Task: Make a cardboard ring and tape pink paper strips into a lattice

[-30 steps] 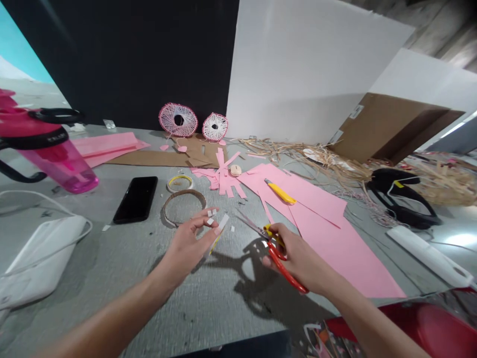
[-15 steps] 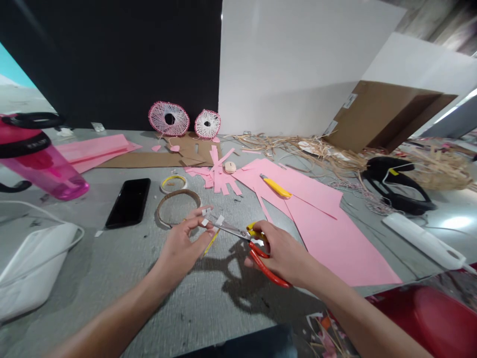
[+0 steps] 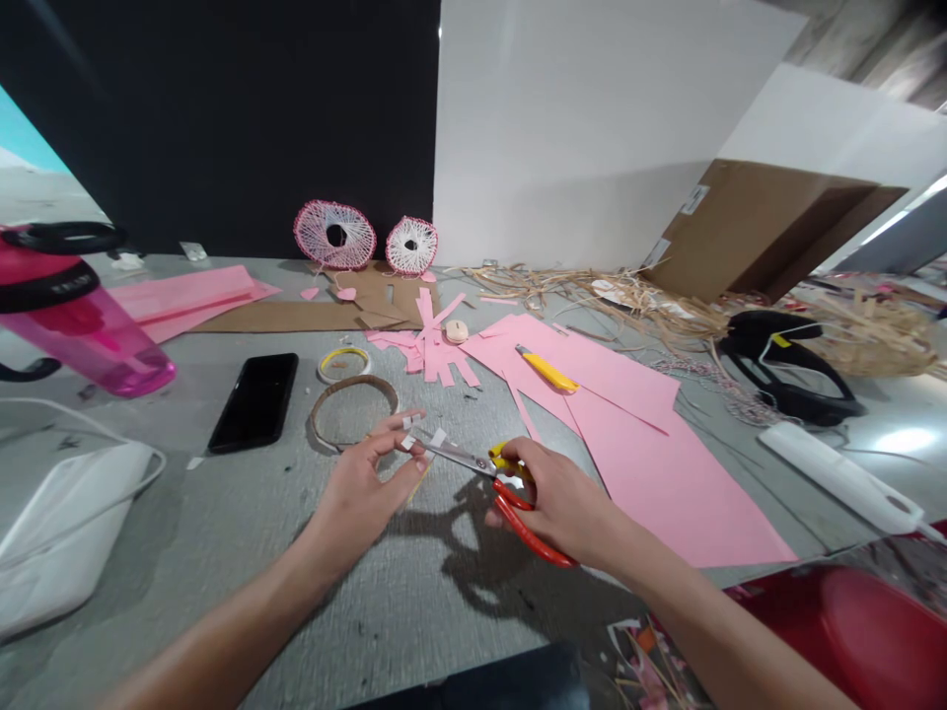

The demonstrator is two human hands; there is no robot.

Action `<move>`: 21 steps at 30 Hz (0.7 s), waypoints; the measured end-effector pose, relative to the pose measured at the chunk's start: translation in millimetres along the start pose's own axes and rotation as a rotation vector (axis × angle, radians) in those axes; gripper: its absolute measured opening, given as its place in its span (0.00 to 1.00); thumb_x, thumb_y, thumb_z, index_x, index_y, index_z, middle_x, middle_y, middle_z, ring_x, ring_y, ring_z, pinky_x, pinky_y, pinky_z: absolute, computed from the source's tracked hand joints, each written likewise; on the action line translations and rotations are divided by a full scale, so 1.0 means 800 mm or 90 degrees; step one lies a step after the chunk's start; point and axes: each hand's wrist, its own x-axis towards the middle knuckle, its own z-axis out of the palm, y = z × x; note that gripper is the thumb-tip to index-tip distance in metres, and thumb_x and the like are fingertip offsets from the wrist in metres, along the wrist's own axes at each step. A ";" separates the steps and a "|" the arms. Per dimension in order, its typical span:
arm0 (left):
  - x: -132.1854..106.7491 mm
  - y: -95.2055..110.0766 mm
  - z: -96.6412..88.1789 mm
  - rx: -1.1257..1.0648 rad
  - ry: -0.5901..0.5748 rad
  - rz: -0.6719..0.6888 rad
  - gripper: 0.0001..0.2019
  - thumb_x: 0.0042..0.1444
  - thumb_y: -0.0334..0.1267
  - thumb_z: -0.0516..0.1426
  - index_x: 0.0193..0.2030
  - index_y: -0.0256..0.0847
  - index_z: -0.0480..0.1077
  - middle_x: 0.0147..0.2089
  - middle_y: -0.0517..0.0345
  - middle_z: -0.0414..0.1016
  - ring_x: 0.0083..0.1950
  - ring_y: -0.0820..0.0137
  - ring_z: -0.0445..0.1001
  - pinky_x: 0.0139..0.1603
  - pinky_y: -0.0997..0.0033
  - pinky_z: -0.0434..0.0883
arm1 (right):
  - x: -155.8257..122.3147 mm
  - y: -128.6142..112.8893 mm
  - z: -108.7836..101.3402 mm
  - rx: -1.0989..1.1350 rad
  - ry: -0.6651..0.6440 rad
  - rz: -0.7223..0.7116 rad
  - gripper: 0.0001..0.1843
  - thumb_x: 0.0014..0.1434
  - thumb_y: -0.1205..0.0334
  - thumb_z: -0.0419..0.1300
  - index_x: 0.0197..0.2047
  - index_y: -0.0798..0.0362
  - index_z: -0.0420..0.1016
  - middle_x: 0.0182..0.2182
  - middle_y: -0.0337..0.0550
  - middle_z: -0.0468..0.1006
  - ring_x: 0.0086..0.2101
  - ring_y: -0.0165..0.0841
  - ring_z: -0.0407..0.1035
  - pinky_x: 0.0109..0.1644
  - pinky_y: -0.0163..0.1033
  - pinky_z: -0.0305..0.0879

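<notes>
Centrally, one pair of slim steel scissors, with glossy red-and-yellow handles, points leftward and slightly away along its long axis. The right hand grips its handles; the left hand pinches one white strip at the blades. Beyond: one brown band ring, two thread-wound rings.

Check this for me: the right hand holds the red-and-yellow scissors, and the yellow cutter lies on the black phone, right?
Not quite: the yellow cutter lies on the pink paper, as the head view shows. The right hand does hold the red-and-yellow scissors.
</notes>
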 end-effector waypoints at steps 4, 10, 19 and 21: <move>0.000 -0.003 -0.001 0.004 -0.001 0.002 0.05 0.53 0.41 0.61 0.29 0.44 0.75 0.63 0.46 0.73 0.67 0.52 0.67 0.71 0.47 0.56 | 0.001 0.001 -0.001 -0.009 0.008 0.001 0.24 0.55 0.50 0.68 0.50 0.53 0.71 0.43 0.49 0.80 0.40 0.40 0.75 0.40 0.41 0.66; 0.000 -0.004 -0.002 0.013 -0.017 0.008 0.05 0.54 0.40 0.60 0.28 0.44 0.74 0.63 0.48 0.72 0.67 0.53 0.67 0.70 0.47 0.57 | 0.002 0.000 0.000 -0.008 0.011 -0.003 0.24 0.55 0.50 0.68 0.49 0.53 0.71 0.42 0.49 0.80 0.39 0.39 0.74 0.40 0.41 0.66; 0.000 -0.004 -0.001 -0.013 -0.004 0.002 0.04 0.52 0.41 0.63 0.30 0.44 0.76 0.62 0.47 0.74 0.68 0.52 0.66 0.71 0.49 0.57 | 0.001 0.003 0.001 -0.033 0.027 -0.011 0.22 0.54 0.46 0.68 0.46 0.52 0.73 0.36 0.46 0.79 0.35 0.38 0.73 0.36 0.39 0.64; 0.000 -0.003 -0.001 -0.006 -0.001 0.006 0.05 0.52 0.41 0.62 0.29 0.44 0.75 0.61 0.47 0.75 0.67 0.52 0.66 0.70 0.49 0.58 | 0.001 0.004 0.001 -0.038 0.033 -0.013 0.21 0.54 0.46 0.68 0.44 0.51 0.72 0.35 0.45 0.79 0.34 0.37 0.72 0.35 0.39 0.63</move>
